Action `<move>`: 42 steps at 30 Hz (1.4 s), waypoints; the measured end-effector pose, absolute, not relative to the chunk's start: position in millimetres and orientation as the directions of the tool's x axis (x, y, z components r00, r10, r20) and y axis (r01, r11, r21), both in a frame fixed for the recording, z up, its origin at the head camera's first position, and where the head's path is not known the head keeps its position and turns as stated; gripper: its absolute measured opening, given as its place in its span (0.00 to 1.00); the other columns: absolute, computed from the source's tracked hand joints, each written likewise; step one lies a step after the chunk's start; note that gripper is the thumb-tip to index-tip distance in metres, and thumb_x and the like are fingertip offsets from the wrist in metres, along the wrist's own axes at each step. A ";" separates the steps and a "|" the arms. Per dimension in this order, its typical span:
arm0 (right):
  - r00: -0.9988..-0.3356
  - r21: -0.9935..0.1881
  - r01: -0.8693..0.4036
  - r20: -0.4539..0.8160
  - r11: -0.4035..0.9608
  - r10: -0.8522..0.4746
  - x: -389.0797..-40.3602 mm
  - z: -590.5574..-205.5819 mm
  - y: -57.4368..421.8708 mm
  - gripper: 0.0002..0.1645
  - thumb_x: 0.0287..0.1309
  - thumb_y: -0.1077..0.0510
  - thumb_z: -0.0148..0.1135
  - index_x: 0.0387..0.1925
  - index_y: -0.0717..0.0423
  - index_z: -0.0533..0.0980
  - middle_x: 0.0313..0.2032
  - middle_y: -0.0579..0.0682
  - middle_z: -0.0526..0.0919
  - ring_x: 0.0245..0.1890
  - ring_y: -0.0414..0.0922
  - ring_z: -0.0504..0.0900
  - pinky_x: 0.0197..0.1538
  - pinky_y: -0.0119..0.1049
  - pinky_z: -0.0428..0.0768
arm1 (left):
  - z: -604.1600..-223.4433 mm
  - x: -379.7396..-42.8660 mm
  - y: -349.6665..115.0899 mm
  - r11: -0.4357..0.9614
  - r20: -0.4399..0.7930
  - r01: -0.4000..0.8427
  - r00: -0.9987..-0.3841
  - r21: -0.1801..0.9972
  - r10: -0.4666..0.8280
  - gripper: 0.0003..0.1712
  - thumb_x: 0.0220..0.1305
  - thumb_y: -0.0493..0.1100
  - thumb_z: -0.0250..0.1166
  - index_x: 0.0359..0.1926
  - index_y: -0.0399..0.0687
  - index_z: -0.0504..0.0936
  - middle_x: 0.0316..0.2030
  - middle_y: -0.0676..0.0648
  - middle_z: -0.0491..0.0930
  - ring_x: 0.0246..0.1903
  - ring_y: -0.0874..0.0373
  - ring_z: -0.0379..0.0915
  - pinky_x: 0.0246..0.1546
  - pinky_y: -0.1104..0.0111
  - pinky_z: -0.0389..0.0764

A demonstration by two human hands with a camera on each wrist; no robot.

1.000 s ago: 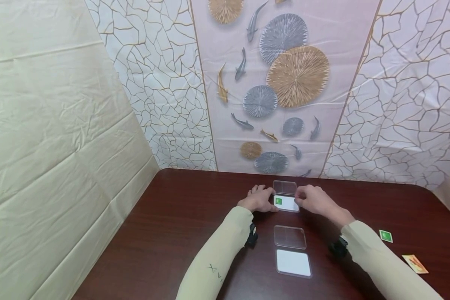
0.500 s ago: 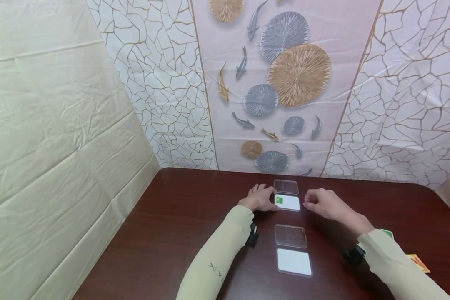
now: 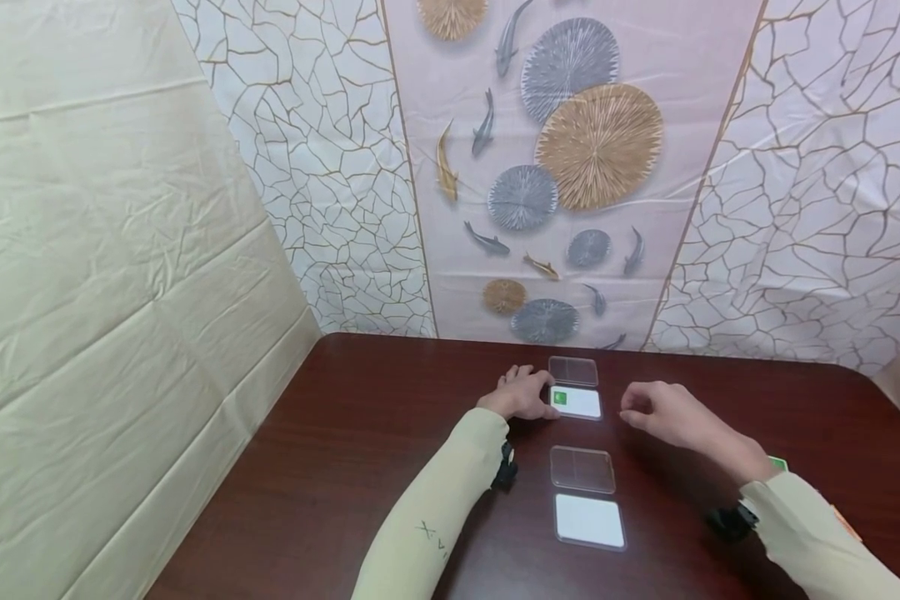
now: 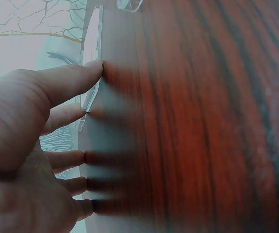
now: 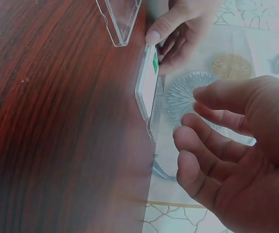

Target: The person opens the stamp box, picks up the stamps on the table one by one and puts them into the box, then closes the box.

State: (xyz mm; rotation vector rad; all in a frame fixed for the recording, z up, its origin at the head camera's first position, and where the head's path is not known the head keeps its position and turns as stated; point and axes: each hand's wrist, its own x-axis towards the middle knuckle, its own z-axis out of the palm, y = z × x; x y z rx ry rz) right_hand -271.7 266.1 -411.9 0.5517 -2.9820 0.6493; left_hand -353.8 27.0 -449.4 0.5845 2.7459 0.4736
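At the far side of the table lies an open clear plastic case (image 3: 585,404) with a white insert; a small green stamp-like piece (image 3: 560,398) sits at its left end. My left hand (image 3: 523,395) holds the case by its left end, thumb on the near edge and index finger at the far edge, the other fingertips on the table. To the right of the case my right hand (image 3: 666,410) hovers, fingers loosely curled, thumb apart from them, nothing visible between them. The left wrist view shows the thumb (image 4: 76,80) against the case's edge.
Nearer me lies a second open case, with a clear lid (image 3: 582,470) and a white-filled base (image 3: 589,522). By the right sleeve, a green piece (image 3: 777,463) and an orange one (image 3: 846,523) are mostly hidden. A patterned cloth (image 3: 540,208) hangs behind the table.
My right hand has drawn away from the case's right end, moving right and slightly toward me; its sleeve now covers most of the loose pieces. The left hand has stayed on the case.
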 end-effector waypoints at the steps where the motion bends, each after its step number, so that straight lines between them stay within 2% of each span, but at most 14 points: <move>1: -0.935 -0.393 -0.355 0.119 0.849 -0.335 -270.0 -411.7 267.7 0.03 0.57 0.59 0.66 0.30 0.49 0.79 0.26 0.43 0.80 0.26 0.40 0.72 0.31 0.34 0.71 | -449.4 -354.1 27.4 0.863 -0.213 0.338 -0.875 0.375 0.435 0.33 0.61 0.61 0.66 0.66 0.65 0.69 0.75 0.48 0.54 0.76 0.49 0.44 0.75 0.55 0.50; 18: -0.941 -0.389 -0.339 0.129 0.856 -0.314 -249.6 -415.8 295.4 0.05 0.56 0.57 0.68 0.35 0.49 0.80 0.30 0.42 0.82 0.29 0.38 0.74 0.31 0.33 0.72 | -450.1 -356.1 27.3 0.870 -0.219 0.346 -0.873 0.352 0.436 0.33 0.61 0.62 0.65 0.66 0.66 0.69 0.74 0.50 0.56 0.76 0.50 0.45 0.74 0.56 0.52; 26: -0.940 -0.375 -0.342 0.134 0.862 -0.314 -243.7 -414.4 312.3 0.08 0.55 0.56 0.70 0.37 0.50 0.80 0.30 0.40 0.82 0.29 0.33 0.74 0.32 0.32 0.73 | -449.5 -356.0 28.3 0.869 -0.219 0.348 -0.872 0.352 0.438 0.33 0.61 0.62 0.65 0.66 0.66 0.69 0.75 0.49 0.55 0.76 0.49 0.44 0.74 0.55 0.51; 42: -0.959 -0.372 -0.284 0.116 0.883 -0.259 -231.8 -417.2 349.4 0.10 0.56 0.53 0.69 0.39 0.51 0.80 0.34 0.44 0.84 0.29 0.31 0.74 0.31 0.32 0.72 | -448.5 -354.7 28.2 0.866 -0.215 0.361 -0.868 0.346 0.447 0.33 0.62 0.61 0.65 0.66 0.64 0.69 0.74 0.49 0.57 0.75 0.48 0.46 0.74 0.54 0.52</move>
